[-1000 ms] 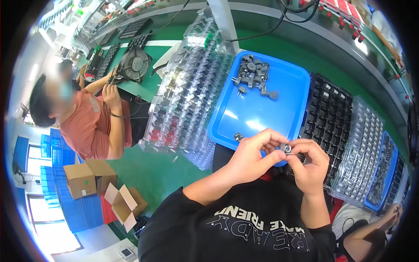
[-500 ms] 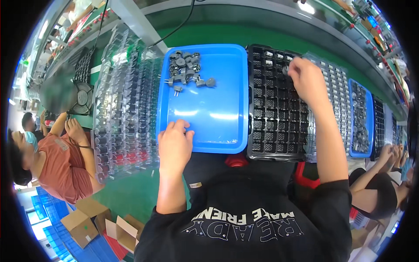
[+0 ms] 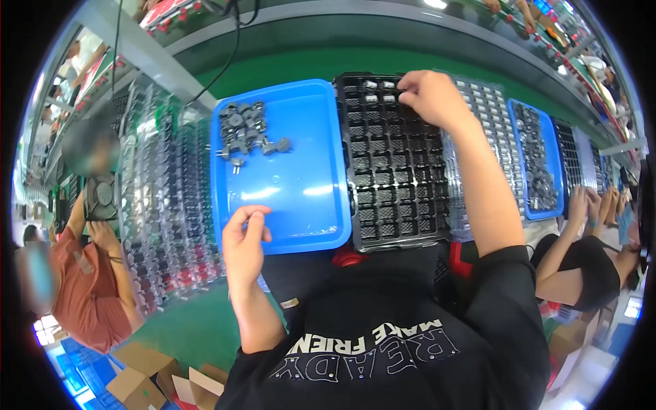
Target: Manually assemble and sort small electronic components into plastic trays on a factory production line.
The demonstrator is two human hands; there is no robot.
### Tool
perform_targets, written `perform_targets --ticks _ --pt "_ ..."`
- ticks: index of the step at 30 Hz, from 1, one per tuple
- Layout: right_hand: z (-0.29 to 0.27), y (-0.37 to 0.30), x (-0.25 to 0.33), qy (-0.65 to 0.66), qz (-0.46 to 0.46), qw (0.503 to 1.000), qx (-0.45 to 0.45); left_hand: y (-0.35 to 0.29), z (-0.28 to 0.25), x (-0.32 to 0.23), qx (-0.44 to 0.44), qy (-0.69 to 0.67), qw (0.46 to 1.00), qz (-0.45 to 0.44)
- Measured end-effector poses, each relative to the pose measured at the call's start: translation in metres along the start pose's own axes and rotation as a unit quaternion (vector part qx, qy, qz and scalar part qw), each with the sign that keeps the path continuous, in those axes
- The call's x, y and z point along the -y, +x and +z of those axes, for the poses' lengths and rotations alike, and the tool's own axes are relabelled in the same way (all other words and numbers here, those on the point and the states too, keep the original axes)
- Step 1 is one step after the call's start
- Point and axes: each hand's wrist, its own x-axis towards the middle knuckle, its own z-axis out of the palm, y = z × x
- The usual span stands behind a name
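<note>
My left hand point(image 3: 244, 242) hovers by the near left edge of a blue tray point(image 3: 301, 205), its fingers curled inward; whatever they may hold is hidden. Small grey plug pieces with metal pins point(image 3: 246, 126) lie heaped in the tray's far left part. To the right stands a black plastic tray point(image 3: 393, 174) divided into many small cells. Over its far right part is my right hand point(image 3: 434, 99), thumb and fingertips close together. I cannot make out what is between them. Light grey pieces point(image 3: 379, 92) sit in several far-left cells, just beside these fingertips.
Clear plastic trays point(image 3: 171, 198) stand left of the blue tray. A clear tray with light pieces point(image 3: 488, 137) lies under my right forearm, with another filled blue tray point(image 3: 540, 160) beyond. Other people sit on both sides. Cardboard boxes point(image 3: 147, 376) stand at lower left.
The whole view has shifted, so the trays appear further left. A piece near my right fingertips now sits in a second-row cell. My left hand has drawn slightly nearer the tray's front edge.
</note>
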Motion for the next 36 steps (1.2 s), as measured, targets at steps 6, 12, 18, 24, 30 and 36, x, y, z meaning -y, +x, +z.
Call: perform_targets --ticks 6,12,18,24,30,36 --pt "-0.036 -0.016 -0.080 -0.041 0.208 0.977 0.031 0.006 0.000 0.022 -0.006 -0.031 0.999 0.039" --pt "-0.022 -0.021 -0.084 0.051 0.236 0.970 0.011 0.008 0.005 0.011 0.053 -0.216 0.975 -0.025" --pt "-0.005 -0.027 -0.092 0.122 0.177 0.977 -0.020 0.012 -0.002 0.014 0.086 -0.203 0.975 -0.014" --pt "-0.008 -0.047 -0.099 0.058 0.019 0.991 -0.118 0.013 0.015 0.008 0.112 -0.292 0.950 0.012" --pt "-0.038 -0.109 0.045 0.443 0.052 0.892 -0.067 -0.002 0.034 -0.012 0.182 -0.354 0.917 0.016" --pt "-0.008 -0.158 0.127 0.685 0.042 0.727 -0.011 -0.003 0.055 -0.038 0.199 -0.398 0.895 0.029"
